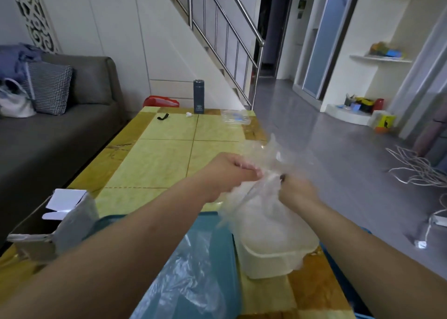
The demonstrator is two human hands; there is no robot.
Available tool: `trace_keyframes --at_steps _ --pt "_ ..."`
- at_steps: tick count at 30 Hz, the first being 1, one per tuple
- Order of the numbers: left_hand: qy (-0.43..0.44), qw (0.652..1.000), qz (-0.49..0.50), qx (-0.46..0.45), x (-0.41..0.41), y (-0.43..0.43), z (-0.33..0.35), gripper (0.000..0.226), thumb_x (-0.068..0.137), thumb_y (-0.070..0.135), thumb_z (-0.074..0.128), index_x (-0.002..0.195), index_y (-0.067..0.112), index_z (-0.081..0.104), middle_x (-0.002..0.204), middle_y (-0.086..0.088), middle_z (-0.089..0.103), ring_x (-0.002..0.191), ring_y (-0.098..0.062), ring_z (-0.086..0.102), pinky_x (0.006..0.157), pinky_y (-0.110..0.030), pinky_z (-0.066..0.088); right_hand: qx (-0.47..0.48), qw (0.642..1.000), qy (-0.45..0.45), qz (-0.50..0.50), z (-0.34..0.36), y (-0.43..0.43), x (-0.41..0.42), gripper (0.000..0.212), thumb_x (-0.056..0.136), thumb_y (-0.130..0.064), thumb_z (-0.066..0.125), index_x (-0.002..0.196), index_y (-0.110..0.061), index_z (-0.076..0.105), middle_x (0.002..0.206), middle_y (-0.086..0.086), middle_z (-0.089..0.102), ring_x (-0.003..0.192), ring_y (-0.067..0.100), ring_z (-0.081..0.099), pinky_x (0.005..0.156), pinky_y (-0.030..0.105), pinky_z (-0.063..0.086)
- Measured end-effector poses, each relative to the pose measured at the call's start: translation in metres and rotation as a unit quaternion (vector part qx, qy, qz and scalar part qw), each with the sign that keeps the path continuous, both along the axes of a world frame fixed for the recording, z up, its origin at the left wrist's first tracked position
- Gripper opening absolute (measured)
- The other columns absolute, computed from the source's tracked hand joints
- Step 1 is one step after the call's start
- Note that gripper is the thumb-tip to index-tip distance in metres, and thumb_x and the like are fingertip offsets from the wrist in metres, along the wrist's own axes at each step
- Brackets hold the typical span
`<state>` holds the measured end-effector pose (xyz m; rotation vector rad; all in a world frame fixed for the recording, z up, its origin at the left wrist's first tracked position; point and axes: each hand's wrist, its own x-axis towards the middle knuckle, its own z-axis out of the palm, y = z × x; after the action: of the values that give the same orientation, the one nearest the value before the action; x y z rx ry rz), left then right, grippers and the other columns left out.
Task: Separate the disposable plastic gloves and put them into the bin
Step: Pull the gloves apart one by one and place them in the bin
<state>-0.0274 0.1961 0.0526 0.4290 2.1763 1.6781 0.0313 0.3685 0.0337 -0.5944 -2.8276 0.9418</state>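
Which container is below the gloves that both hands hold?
The cream tub, right of the blue bin; the gloves hang over it, not over the bin.

No legible text, pale mark on dark flask (198,99) too blurred to read

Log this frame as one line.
phase: separating | left hand: grips gloves | right hand: grips gloves | gloves: held over white tub | blue bin: clear film inside
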Motion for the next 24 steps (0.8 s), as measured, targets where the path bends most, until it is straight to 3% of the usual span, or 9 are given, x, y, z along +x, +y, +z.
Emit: trace_keyframes --at_steps 2,4,7,9,12,15,18,21,24 --pt "0.037 0.997 0.029 -0.067 -0.010 0.012 -0.022 0.024 0.079 0.018 0.089 0.094 0.002 0.080 0.074 -0.002 0.071 0.048 -0.002 0.056 0.048 -0.017 0.047 -0.099 0.995 0.026 0.002 0.002 0.009 -0.001 0.014 0.086 -0.016 0.079 0.081 -0.012 0.066 0.077 0.000 0.061 0.074 0.020 0.063 0.058 0.024 0.044" --pt "0.053 0.993 0.041 -0.098 -0.016 0.018 -0.037 0.017 0.076 0.018 0.090 0.082 0.006 0.080 0.068 -0.003 0.071 0.051 -0.011 0.062 0.052 -0.025 0.056 -0.121 0.993 0.005 0.003 0.001 0.024 0.000 0.030 0.084 -0.015 0.081 0.063 -0.012 0.060 0.056 0.003 0.056 0.047 0.016 0.054 0.042 0.021 0.039" --pt "0.071 0.984 0.064 -0.150 -0.022 0.028 -0.052 0.016 0.074 0.017 0.088 0.073 0.008 0.075 0.064 -0.005 0.072 0.055 -0.020 0.071 0.056 -0.035 0.062 -0.043 0.998 0.036 0.011 0.000 0.045 -0.005 0.009 0.090 -0.017 0.074 0.092 -0.008 0.076 0.080 0.012 0.070 0.076 0.028 0.068 0.065 0.031 0.051" --pt "0.106 0.971 0.074 -0.199 -0.024 0.036 -0.057 0.014 0.072 0.017 0.084 0.072 0.010 0.073 0.067 -0.006 0.073 0.059 -0.023 0.073 0.058 -0.038 0.063 0.053 0.991 0.119 -0.017 0.003 0.058 -0.011 0.030 0.095 -0.012 0.060 0.122 -0.011 0.071 0.116 0.012 0.068 0.107 0.030 0.065 0.091 0.033 0.049" --pt "0.162 0.939 0.067 -0.297 -0.023 0.046 -0.056 0.010 0.074 0.017 0.076 0.078 0.013 0.069 0.073 -0.004 0.071 0.064 -0.023 0.071 0.058 -0.035 0.061 0.027 0.973 0.228 0.021 0.024 0.053 -0.007 0.033 0.101 -0.015 0.052 0.132 -0.013 0.064 0.133 0.005 0.056 0.123 0.023 0.057 0.100 0.025 0.040" --pt "0.149 0.935 0.055 -0.318 -0.021 0.057 -0.052 0.011 0.079 0.015 0.073 0.087 0.010 0.066 0.076 -0.005 0.067 0.063 -0.022 0.067 0.049 -0.026 0.048 -0.022 0.986 0.040 0.162 0.033 0.022 0.011 0.043 0.105 -0.036 0.052 0.145 -0.022 0.053 0.139 -0.009 0.049 0.136 0.012 0.044 0.097 0.014 0.028" --pt "0.140 0.955 0.045 -0.259 -0.017 0.054 -0.052 0.019 0.089 0.014 0.068 0.106 0.006 0.072 0.080 -0.005 0.064 0.080 -0.023 0.069 0.062 -0.028 0.055 -0.041 0.956 -0.157 0.243 0.012 0.002 0.023 0.051 0.108 -0.052 0.031 0.157 -0.038 0.031 0.152 -0.011 0.043 0.144 0.012 0.037 0.110 0.023 0.024" --pt "0.132 0.973 0.081 -0.173 -0.014 0.031 -0.055 0.018 0.090 0.012 0.070 0.108 0.013 0.071 0.094 -0.004 0.069 0.086 -0.023 0.074 0.076 -0.037 0.063 -0.029 0.950 -0.209 0.228 -0.012 -0.005 0.018 0.070 0.102 -0.056 0.042 0.160 -0.048 0.005 0.169 -0.002 0.016 0.154 0.022 0.022 0.110 0.031 0.028" --pt "0.183 0.956 0.186 -0.136 -0.003 -0.017 -0.061 0.014 0.089 0.023 0.070 0.103 0.023 0.070 0.097 0.008 0.069 0.085 -0.012 0.067 0.075 -0.029 0.058 0.076 0.939 -0.258 0.216 -0.038 -0.020 0.003 0.076 0.098 -0.068 0.035 0.159 -0.049 -0.006 0.171 0.003 -0.013 0.157 0.035 -0.001 0.124 0.051 0.012"
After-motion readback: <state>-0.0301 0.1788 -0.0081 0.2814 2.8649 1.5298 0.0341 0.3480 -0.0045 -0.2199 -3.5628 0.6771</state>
